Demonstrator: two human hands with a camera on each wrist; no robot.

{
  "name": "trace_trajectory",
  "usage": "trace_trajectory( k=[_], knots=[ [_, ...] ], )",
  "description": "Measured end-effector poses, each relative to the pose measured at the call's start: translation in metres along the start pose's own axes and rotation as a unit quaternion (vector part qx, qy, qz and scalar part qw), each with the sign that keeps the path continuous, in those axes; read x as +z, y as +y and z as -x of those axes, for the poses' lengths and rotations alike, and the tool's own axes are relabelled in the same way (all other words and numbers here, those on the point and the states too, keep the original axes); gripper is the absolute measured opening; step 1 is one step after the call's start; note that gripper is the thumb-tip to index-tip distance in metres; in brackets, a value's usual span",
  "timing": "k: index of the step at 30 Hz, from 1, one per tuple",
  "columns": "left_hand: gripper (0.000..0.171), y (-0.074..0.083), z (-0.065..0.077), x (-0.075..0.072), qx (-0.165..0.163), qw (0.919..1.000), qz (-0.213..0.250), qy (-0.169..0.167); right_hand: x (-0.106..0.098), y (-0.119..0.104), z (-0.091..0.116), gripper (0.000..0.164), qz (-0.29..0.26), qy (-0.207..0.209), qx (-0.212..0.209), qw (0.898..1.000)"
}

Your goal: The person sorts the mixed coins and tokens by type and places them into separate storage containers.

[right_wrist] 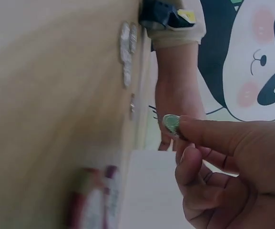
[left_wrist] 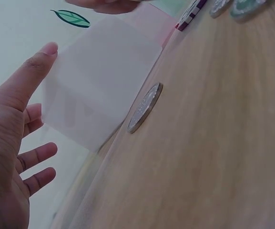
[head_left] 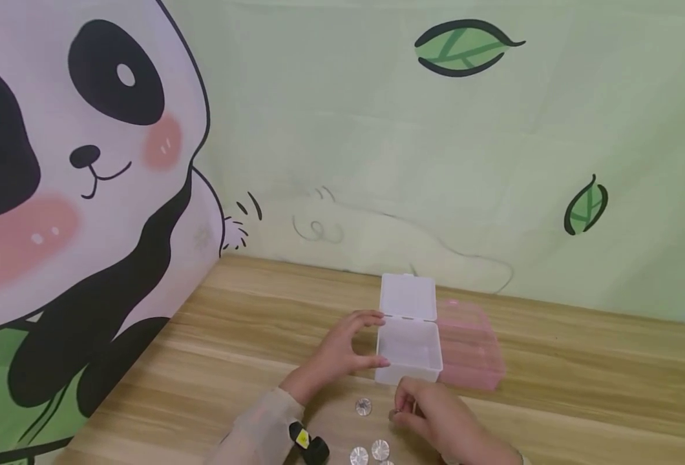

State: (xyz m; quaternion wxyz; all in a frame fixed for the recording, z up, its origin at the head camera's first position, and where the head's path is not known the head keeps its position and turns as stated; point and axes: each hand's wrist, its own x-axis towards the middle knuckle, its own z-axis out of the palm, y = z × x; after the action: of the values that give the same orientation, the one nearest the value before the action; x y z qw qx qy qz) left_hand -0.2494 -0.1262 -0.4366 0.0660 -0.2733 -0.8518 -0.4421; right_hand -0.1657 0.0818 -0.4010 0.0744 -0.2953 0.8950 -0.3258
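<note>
An open white plastic box (head_left: 408, 374) stands on the table with its lid (head_left: 408, 296) tipped back. My left hand (head_left: 345, 345) is at the box's left side, fingers and thumb spread, the fingertips at its edge. My right hand (head_left: 435, 413) pinches a small silver coin (right_wrist: 171, 123) between thumb and fingers, just in front of the box. One coin (head_left: 363, 406) lies on the table near my left wrist. Several more coins (head_left: 380, 449) are grouped at the bottom edge of the head view.
A pink translucent box (head_left: 470, 349) adjoins the white box on the right. A red, white and dark item (left_wrist: 189, 15) is partly visible, blurred in the right wrist view. Behind the wooden table (head_left: 581, 381) hangs a printed panda backdrop (head_left: 331, 129).
</note>
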Motion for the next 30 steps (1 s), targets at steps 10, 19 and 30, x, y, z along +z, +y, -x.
trace_trajectory(
  k=[10,19,30],
  knots=[
    [0.062,-0.001,-0.001,-0.002,0.0,1.0,-0.001,-0.001,-0.028,-0.007,-0.02,0.014,0.001,0.037,-0.034,0.999],
    [0.063,-0.001,-0.002,0.0,-0.019,0.9997,0.007,-0.013,-0.045,-0.002,-0.034,0.013,-0.019,0.072,-0.025,0.997],
    [0.064,0.001,-0.001,-0.001,-0.019,0.9998,0.007,-0.009,-0.05,0.006,-0.055,0.007,0.004,0.047,0.02,0.999]
  ],
)
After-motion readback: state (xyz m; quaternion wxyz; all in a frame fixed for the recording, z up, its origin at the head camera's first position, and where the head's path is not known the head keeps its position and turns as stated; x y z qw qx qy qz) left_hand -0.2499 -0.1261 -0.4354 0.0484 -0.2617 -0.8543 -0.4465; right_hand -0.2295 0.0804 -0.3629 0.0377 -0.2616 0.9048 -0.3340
